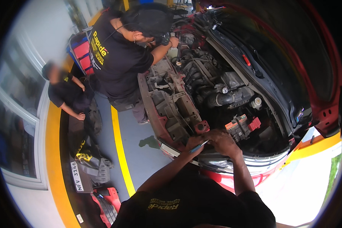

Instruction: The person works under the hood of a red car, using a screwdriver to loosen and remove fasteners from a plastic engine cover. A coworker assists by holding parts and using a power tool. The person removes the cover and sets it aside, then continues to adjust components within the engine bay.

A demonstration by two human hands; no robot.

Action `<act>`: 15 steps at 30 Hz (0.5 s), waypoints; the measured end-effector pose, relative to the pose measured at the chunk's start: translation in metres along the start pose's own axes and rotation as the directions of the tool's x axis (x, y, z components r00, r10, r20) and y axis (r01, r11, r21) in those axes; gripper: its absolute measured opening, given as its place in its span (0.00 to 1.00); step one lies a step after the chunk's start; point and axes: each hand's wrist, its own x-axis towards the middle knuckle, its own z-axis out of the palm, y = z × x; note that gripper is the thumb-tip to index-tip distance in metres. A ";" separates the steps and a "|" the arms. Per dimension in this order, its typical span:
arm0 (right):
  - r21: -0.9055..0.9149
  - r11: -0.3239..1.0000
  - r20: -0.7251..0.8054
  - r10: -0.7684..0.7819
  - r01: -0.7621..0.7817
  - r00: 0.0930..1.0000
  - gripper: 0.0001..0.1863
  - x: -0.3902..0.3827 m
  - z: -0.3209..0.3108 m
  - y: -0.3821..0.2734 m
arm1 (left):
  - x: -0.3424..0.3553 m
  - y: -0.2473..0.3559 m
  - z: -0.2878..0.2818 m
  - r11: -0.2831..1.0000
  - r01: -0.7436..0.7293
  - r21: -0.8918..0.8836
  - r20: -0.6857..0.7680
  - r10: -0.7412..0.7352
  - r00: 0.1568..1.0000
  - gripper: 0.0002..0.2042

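My left hand (194,142) and my right hand (223,143) are close together at the front corner of the red car's engine bay. Across my left hand lies a slim tool (197,147) with a blue handle and a thin bright metal tip, its tip pointing toward my right hand. The left fingers look closed about it, though they are partly hidden. Curled fingers on my right hand hide whatever is in them. Just beyond the hands sits a dark unit with a red cover (237,127), and a red bracket (202,126) stands beside them.
A co-worker (121,57) leans over the bay's far side, hands near a pale reservoir (173,51). Another person (64,91) sits by the wall. The raised hood (319,57) hangs at right. A red-handled tool (246,60) rests near the windshield. Removed parts (97,171) lie at left.
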 end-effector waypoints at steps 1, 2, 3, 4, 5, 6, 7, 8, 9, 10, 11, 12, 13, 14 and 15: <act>-0.013 1.000 0.029 0.016 -0.016 0.999 0.12 0.000 0.001 0.000 | 0.000 0.001 0.000 0.998 -0.047 0.042 -0.072 0.050 0.996 0.11; -0.059 0.979 0.072 0.201 -0.197 0.977 0.12 -0.002 0.003 -0.001 | 0.000 0.001 0.000 0.995 -0.051 0.090 -0.065 0.057 0.996 0.10; -0.133 0.904 0.173 0.424 -0.406 0.889 0.11 -0.002 0.004 -0.001 | 0.000 0.002 0.000 0.989 -0.065 0.135 -0.049 0.073 0.996 0.10; -0.173 0.866 0.124 0.492 -0.470 0.862 0.12 -0.003 0.006 -0.002 | -0.001 0.004 0.000 0.991 -0.023 0.131 0.003 0.023 1.000 0.10; -0.236 0.796 0.134 0.595 -0.557 0.793 0.12 -0.003 0.007 -0.001 | -0.001 0.005 -0.001 0.992 0.011 0.126 0.062 -0.019 0.998 0.11; -0.238 0.755 0.138 0.649 -0.611 0.748 0.12 -0.002 0.008 -0.002 | -0.002 0.006 -0.001 0.991 0.045 0.126 0.121 -0.061 0.991 0.12; -0.203 0.834 0.149 0.544 -0.513 0.826 0.12 -0.003 0.007 -0.001 | -0.002 0.006 -0.002 0.990 0.055 0.131 0.126 -0.072 0.989 0.12; -0.106 0.922 0.147 0.384 -0.371 0.912 0.12 -0.003 0.006 0.000 | -0.002 0.007 -0.002 0.989 0.064 0.134 0.131 -0.082 0.988 0.13; -0.036 0.961 0.134 0.278 -0.276 0.951 0.12 -0.003 0.006 0.000 | -0.002 0.007 -0.003 0.988 0.081 0.132 0.192 -0.106 0.976 0.14; -0.030 0.964 0.131 0.268 -0.266 0.955 0.11 -0.002 0.006 0.001 | -0.001 0.007 -0.003 0.991 0.036 0.130 0.085 -0.047 0.995 0.14; -0.049 0.947 0.132 0.320 -0.316 0.938 0.11 -0.003 0.005 0.002 | 0.000 0.005 -0.003 0.992 -0.002 0.127 0.033 -0.002 0.999 0.15; -0.079 0.924 0.152 0.382 -0.374 0.912 0.11 -0.005 0.003 0.002 | -0.001 0.005 -0.003 0.991 -0.041 0.126 -0.020 0.044 0.999 0.15; -0.125 0.866 0.138 0.499 -0.485 0.856 0.11 -0.005 0.005 0.001 | -0.001 0.005 -0.003 0.992 -0.036 0.122 -0.002 0.037 0.999 0.14; -0.185 0.787 0.135 0.613 -0.589 0.778 0.10 -0.002 0.009 0.001 | 0.000 0.004 -0.002 0.992 -0.032 0.119 0.012 0.031 0.999 0.13; -0.215 0.705 0.122 0.706 -0.676 0.697 0.10 0.001 0.013 0.002 | 0.001 0.003 -0.002 0.993 -0.026 0.117 0.024 0.024 0.999 0.12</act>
